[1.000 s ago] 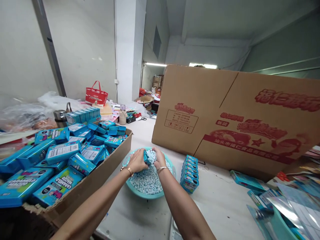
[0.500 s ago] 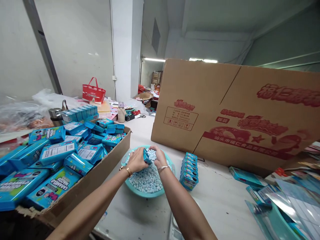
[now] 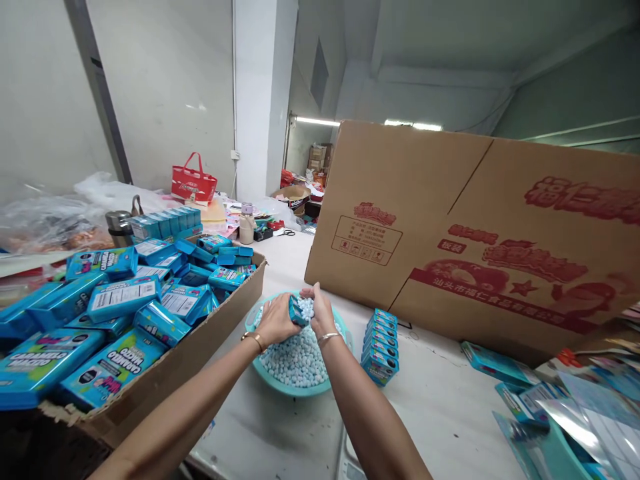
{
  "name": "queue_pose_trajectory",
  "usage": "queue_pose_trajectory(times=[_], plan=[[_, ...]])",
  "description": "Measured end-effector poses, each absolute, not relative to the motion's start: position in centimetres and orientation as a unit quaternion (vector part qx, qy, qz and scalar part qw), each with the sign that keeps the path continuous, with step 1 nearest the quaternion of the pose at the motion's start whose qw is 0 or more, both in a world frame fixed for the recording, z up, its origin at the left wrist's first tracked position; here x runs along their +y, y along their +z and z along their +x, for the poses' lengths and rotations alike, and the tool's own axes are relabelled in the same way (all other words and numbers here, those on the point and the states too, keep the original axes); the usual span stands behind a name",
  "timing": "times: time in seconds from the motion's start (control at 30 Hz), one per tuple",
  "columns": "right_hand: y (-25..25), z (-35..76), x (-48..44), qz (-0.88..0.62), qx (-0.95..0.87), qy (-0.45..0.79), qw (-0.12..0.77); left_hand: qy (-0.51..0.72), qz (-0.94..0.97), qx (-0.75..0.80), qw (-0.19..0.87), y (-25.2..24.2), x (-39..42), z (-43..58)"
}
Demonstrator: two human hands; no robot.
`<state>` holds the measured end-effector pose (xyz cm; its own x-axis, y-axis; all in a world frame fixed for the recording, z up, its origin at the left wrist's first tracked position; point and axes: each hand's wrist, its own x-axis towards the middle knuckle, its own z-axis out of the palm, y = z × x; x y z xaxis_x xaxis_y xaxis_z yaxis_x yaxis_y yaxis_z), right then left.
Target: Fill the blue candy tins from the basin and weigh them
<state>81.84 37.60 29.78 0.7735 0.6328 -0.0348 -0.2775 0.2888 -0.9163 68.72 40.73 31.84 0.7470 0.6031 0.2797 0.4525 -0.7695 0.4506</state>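
Filling looks to be the step: left hand (image 3: 274, 322) and right hand (image 3: 320, 312), grips closed on one box (image 3: 298, 311), just above the basin (image 3: 293, 391) of pellets (image 3: 295, 360). Lifting clear calls for a level box.

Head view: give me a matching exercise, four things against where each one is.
1 small box
2 basin
3 box stack
4 red bag

A far end of the table
B between left hand and right hand
C just right of the basin
D under the hands, holding pale pellets

Pairs: 1-B, 2-D, 3-C, 4-A
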Motion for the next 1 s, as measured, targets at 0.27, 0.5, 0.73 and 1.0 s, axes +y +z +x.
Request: queue_pose_trajectory(times=[0.27,0.5,0.73,1.0], plan=[[31.0,80.9,37.1,-0.537,-0.196,0.256,0.78,0.242,0.904,0.289,0.201,31.9,40.5,68.6],[31.0,81.0,37.1,-0.543,-0.169,0.276,0.775,0.24,0.901,0.281,0.228,31.6,40.4,68.6],[31.4,81.0,36.8,-0.527,-0.165,0.327,0.767,0.256,0.889,0.287,0.249,31.0,40.3,68.1],[33.0,80.7,36.2,-0.485,-0.214,0.361,0.767,0.297,0.864,0.297,0.277,30.5,40.0,67.5]])
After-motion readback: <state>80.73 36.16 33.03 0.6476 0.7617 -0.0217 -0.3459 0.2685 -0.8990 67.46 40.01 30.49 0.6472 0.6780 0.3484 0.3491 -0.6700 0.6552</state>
